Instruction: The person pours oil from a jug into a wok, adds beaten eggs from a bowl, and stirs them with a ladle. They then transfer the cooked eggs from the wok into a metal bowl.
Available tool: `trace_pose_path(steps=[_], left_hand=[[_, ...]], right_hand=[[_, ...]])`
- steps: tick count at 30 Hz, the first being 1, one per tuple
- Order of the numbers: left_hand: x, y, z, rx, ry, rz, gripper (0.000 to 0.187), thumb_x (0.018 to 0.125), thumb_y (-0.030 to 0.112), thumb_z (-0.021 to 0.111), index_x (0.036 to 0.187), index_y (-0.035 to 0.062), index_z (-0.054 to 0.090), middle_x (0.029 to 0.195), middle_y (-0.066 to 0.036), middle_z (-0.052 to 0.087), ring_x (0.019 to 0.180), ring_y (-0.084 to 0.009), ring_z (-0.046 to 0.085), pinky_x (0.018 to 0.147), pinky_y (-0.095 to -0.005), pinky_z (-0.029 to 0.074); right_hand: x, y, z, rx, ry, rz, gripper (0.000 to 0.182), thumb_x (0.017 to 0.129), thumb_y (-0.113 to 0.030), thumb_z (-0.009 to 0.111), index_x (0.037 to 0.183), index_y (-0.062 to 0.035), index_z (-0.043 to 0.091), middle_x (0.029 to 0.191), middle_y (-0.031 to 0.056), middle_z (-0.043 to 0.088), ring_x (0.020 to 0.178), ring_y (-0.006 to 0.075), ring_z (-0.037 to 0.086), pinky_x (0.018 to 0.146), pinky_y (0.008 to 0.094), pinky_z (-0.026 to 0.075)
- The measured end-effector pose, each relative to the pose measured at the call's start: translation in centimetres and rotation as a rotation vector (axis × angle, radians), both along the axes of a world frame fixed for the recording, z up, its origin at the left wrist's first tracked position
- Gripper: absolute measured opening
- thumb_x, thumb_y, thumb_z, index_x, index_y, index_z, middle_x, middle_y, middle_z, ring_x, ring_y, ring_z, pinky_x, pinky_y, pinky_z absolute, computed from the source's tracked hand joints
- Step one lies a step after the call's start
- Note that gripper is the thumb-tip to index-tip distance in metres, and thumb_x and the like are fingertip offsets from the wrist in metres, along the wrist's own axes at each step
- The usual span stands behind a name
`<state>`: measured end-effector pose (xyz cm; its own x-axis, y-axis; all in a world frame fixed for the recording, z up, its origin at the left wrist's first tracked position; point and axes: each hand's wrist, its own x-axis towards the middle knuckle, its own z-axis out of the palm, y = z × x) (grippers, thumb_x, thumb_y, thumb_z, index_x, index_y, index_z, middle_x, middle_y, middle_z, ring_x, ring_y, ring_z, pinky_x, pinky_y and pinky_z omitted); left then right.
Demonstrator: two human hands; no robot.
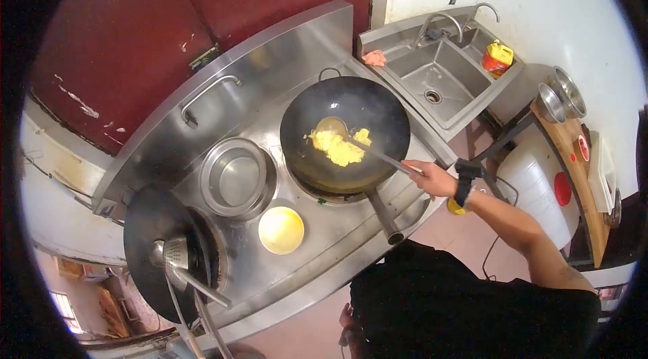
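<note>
My right hand (435, 179) is closed around the handle of a long metal ladle (378, 154). The ladle's bowl rests among yellow scrambled eggs (337, 149) inside a large black wok (344, 99). The wok sits on the stove, its tubular handle (385, 218) pointing towards me, untouched. Low in the picture, beside the black shirt, my left hand (348, 319) hangs down, partly hidden; its finger position is unclear. A white bowl (281, 230) with yellow residue stands left of the wok, near a metal pot (233, 178) of liquid.
A second black wok (155, 224) at the left holds a strainer (177, 258) and ladles, their handles jutting over the front edge. Behind to the right is a steel sink (439, 82) with a yellow-and-red jug (497, 58). Metal bowls (551, 103) stand on a wooden shelf (574, 170).
</note>
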<state>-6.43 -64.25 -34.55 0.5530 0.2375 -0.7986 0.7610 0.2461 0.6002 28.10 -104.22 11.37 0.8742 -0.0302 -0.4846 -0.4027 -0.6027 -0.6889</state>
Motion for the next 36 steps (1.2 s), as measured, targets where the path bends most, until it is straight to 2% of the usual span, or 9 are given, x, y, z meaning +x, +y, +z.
trace_pose_path(steps=[3,10,13,17,19,23,27,32,36], left_hand=[[0.3,0.1,2.5,0.394,-0.261,-0.488,0.041,0.085,0.007,0.057,0.126,0.0026,0.056,0.11,-0.013,0.063,0.095,-0.0263,0.062,0.084,-0.0399,0.053],[1.2,-1.5,2.2,0.316,-0.183,-0.44,0.044,0.083,0.006,0.06,0.126,0.0013,0.055,0.11,-0.013,0.064,0.098,-0.0266,0.063,0.084,-0.0412,0.054],[1.1,-2.0,1.2,0.022,-0.086,-0.102,0.044,0.082,0.005,0.06,0.126,0.0008,0.055,0.11,-0.013,0.065,0.1,-0.0269,0.063,0.084,-0.0414,0.054],[1.9,-1.4,1.6,-0.416,0.109,0.449,0.044,0.082,0.004,0.059,0.126,0.0004,0.054,0.11,-0.013,0.065,0.101,-0.0271,0.063,0.085,-0.0417,0.054],[2.6,-1.0,4.5,0.307,-0.228,-0.456,0.041,0.084,0.005,0.056,0.124,-0.0002,0.056,0.108,-0.014,0.065,0.103,-0.0283,0.062,0.082,-0.0408,0.055],[3.6,-1.3,8.7,0.715,-0.215,-0.996,0.042,0.083,0.003,0.058,0.124,0.0001,0.056,0.11,-0.015,0.065,0.104,-0.0251,0.063,0.08,-0.0366,0.056],[-0.2,-0.3,-0.3,0.506,-0.324,-0.664,0.05,0.076,-0.003,0.064,0.125,0.0004,0.055,0.115,-0.013,0.064,0.104,-0.0205,0.064,0.081,-0.0327,0.055],[0.7,-0.7,0.9,0.472,-0.279,-0.581,0.052,0.076,-0.004,0.065,0.126,-0.0006,0.054,0.115,-0.014,0.065,0.101,-0.0224,0.066,0.08,-0.0335,0.056],[0.3,-0.7,-0.7,0.27,-0.313,-0.357,0.053,0.076,0.0,0.067,0.127,0.0011,0.053,0.117,-0.015,0.064,0.1,-0.0239,0.066,0.08,-0.0358,0.056]], right_hand=[[-1.9,-4.2,-3.3,-0.101,-0.566,0.243,0.044,0.092,-0.015,0.05,0.136,-0.0085,0.045,0.073,0.0127,0.063,0.065,0.0268,0.065,0.063,0.0392,0.053],[-2.7,-6.2,-3.2,-0.607,-0.247,0.192,0.046,0.09,-0.013,0.051,0.135,-0.007,0.043,0.089,0.0251,0.063,0.07,0.039,0.062,0.06,0.0449,0.05],[-3.5,-4.5,-5.6,-0.297,-0.608,0.302,0.048,0.092,-0.016,0.051,0.138,-0.0068,0.039,0.077,0.0183,0.063,0.055,0.0294,0.062,0.047,0.0406,0.048],[-4.2,-0.7,-1.6,0.536,0.148,-0.114,0.05,0.095,-0.015,0.048,0.144,-0.0123,0.035,0.063,0.0018,0.046,0.051,0.0112,0.055,0.044,0.0287,0.048],[-5.1,-0.5,0.2,0.546,0.147,-0.115,0.05,0.096,-0.017,0.047,0.145,-0.0139,0.034,0.063,-0.0032,0.042,0.052,0.0059,0.052,0.043,0.0252,0.048],[-6.6,-2.1,0.0,-0.008,-0.308,0.204,0.05,0.094,-0.015,0.049,0.142,-0.0122,0.037,0.061,0.0123,0.053,0.052,0.0237,0.058,0.046,0.0361,0.049],[-4.1,-3.0,-3.2,-0.329,-0.412,0.324,0.045,0.09,-0.013,0.052,0.134,-0.0123,0.043,0.075,0.0239,0.061,0.062,0.0399,0.06,0.056,0.0477,0.05],[-1.6,-4.4,-0.6,-0.345,-0.043,-0.203,0.045,0.098,-0.039,0.033,0.114,-0.0028,0.055,0.07,0.0216,0.058,0.067,0.0338,0.06,0.063,0.0449,0.049],[-1.3,-8.0,0.0,-0.752,-0.484,0.18,0.038,0.098,-0.025,0.034,0.129,-0.0118,0.051,0.066,0.0138,0.057,0.057,0.0277,0.058,0.055,0.0392,0.049]])
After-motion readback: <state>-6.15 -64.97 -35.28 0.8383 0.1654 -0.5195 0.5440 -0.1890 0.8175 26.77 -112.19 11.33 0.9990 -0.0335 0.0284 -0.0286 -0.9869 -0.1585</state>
